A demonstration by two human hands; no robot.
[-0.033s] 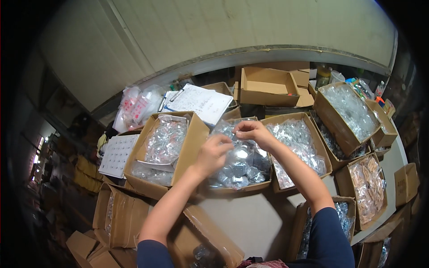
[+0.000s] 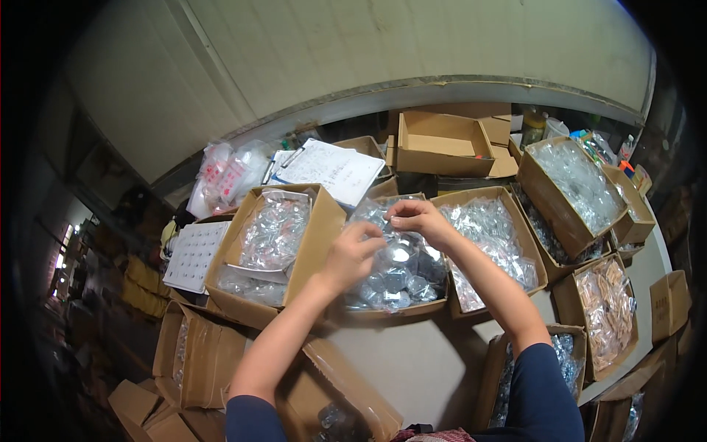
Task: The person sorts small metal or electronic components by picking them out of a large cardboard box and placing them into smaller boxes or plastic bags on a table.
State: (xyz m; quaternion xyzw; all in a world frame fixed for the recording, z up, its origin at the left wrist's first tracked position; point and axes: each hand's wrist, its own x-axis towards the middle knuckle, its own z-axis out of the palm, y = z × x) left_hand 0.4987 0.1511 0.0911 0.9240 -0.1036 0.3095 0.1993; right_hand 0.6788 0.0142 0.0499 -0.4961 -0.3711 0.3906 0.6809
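We are working over the middle box (image 2: pixel 390 306), an open carton on the desk (image 2: pixel 412 361), holding small clear packets with dark round parts. Our left hand (image 2: pixel 352 254) is pinching the edge of a clear bag (image 2: pixel 394 254) that is lying on top of this box; the grip is clenched on the plastic, fingers curled. Our right hand (image 2: pixel 418 219) is pinching the same bag at its upper edge, grip likewise clenched on it, so both hands are holding the bag just above the carton's contents. To the left, touching the middle box, we are listing a left box (image 2: pixel 254 295) with a larger clear bag of glinting pieces inside. To the right, a right box (image 2: pixel 530 247) of similar clear packets is standing against the middle one. Beyond it, a tilted far box (image 2: pixel 549 202) is also showing clear packets, and a lower box (image 2: pixel 600 313) is carrying brownish packets. Behind, an empty carton (image 2: pixel 442 144) and a clipboard (image 2: pixel 324 169) with paper are resting on further cartons; a white dotted sheet (image 2: pixel 193 254) is lying at far left. We are judging the step in hand as opening or spreading the bag's mouth. The next move is calling, in our view, for a steady two-point pinch and a gentle pull apart, keeping the bag over the box so nothing spills.
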